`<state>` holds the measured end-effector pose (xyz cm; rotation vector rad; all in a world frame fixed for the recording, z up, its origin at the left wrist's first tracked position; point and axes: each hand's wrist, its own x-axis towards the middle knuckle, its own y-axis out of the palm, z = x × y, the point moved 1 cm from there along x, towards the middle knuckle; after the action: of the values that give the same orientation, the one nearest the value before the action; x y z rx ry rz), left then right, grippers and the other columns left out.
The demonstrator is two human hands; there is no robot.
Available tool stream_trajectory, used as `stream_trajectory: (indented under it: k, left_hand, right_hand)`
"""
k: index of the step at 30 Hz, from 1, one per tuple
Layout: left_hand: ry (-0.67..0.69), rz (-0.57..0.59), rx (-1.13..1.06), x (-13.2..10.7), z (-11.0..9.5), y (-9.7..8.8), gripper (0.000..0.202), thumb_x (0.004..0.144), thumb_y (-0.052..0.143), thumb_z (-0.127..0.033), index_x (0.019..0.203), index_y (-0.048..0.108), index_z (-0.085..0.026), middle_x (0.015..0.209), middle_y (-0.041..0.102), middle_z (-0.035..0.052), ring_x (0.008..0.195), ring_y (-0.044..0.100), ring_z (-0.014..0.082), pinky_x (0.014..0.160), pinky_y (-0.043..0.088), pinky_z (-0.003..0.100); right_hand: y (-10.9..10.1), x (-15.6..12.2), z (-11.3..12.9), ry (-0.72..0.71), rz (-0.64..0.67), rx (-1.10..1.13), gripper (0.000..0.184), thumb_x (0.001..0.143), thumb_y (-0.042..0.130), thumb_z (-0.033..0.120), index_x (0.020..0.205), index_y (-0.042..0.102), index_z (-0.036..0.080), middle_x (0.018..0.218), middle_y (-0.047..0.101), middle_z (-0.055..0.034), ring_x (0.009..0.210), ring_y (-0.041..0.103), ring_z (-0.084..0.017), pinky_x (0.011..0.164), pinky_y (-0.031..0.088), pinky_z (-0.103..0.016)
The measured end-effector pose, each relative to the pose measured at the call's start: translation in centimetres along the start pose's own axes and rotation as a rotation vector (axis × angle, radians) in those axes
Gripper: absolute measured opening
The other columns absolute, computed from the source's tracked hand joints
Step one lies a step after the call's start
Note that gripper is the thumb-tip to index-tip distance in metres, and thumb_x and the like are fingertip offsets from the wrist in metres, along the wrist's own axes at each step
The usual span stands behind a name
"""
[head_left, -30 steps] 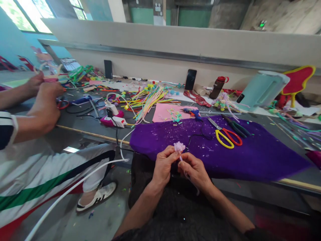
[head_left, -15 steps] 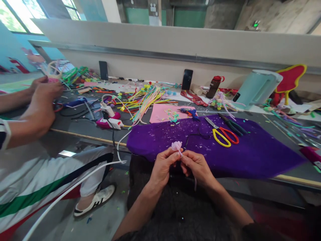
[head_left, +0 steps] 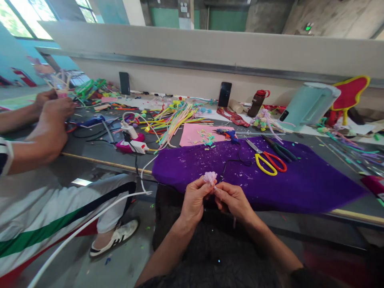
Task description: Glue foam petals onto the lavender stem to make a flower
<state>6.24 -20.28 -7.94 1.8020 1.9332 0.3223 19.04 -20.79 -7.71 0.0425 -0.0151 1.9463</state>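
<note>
A small pale pink fuzzy flower (head_left: 210, 177) on a thin stem sits between my two hands, just in front of the table's near edge. My left hand (head_left: 195, 200) pinches it right under the head, fingers closed. My right hand (head_left: 232, 200) is closed on the stem beside it; the stem's lower part is hidden in my fingers. Behind my hands lies a purple felt sheet (head_left: 300, 184) littered with pale scraps.
Yellow-and-red scissors (head_left: 267, 162) and dark scissors (head_left: 279, 150) lie on the felt, with a blue glue gun (head_left: 226, 134) and pink sheet (head_left: 195, 136) behind. Coloured pipe cleaners (head_left: 174, 118), a pink glue gun (head_left: 132, 138), phones, a bottle (head_left: 258, 103) and a teal kettle (head_left: 309, 105) crowd the table. Another person's hands (head_left: 55, 120) work at left.
My hands and the flower have stayed almost in place, the fingers shifting slightly along the stem. The other person's hands at left moved a little.
</note>
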Motion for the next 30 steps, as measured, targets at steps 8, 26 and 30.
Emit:
stream_trajectory:
  k: [8, 26, 30]
  left_hand:
    - [0.016, -0.016, -0.058, -0.1, 0.4, -0.2, 0.016, 0.054, 0.078, -0.024, 0.065, 0.071, -0.015, 0.064, 0.061, -0.0002, 0.055, 0.051, 0.0071, 0.053, 0.041, 0.018]
    - [0.134, 0.12, 0.171, -0.5, -0.4, 0.2, 0.027, 0.074, 0.062, -0.039, 0.072, 0.071, -0.014, 0.069, 0.062, 0.0024, 0.058, 0.05, 0.0104, 0.051, 0.036, 0.021]
    - [0.116, 0.046, 0.136, -0.4, -0.7, 0.1, 0.022, 0.072, 0.063, -0.037, 0.068, 0.066, -0.015, 0.058, 0.056, -0.0017, 0.051, 0.047, 0.0071, 0.046, 0.033, 0.017]
  right_hand:
    - [0.0, -0.2, 0.0, -0.046, 0.027, -0.066, 0.031, 0.086, 0.05, 0.044, 0.076, 0.061, 0.016, 0.047, 0.048, 0.005, 0.037, 0.04, -0.006, 0.038, 0.031, -0.018]
    - [0.1, -0.1, 0.5, -0.014, -0.024, 0.286, 0.023, 0.085, 0.053, 0.035, 0.078, 0.06, 0.015, 0.044, 0.051, 0.0054, 0.032, 0.038, -0.004, 0.035, 0.027, -0.015]
    - [-0.4, 0.5, 0.2, 0.079, 0.045, 0.54, 0.022, 0.083, 0.055, 0.034, 0.076, 0.06, 0.013, 0.037, 0.049, 0.0059, 0.026, 0.034, -0.003, 0.031, 0.021, -0.015]
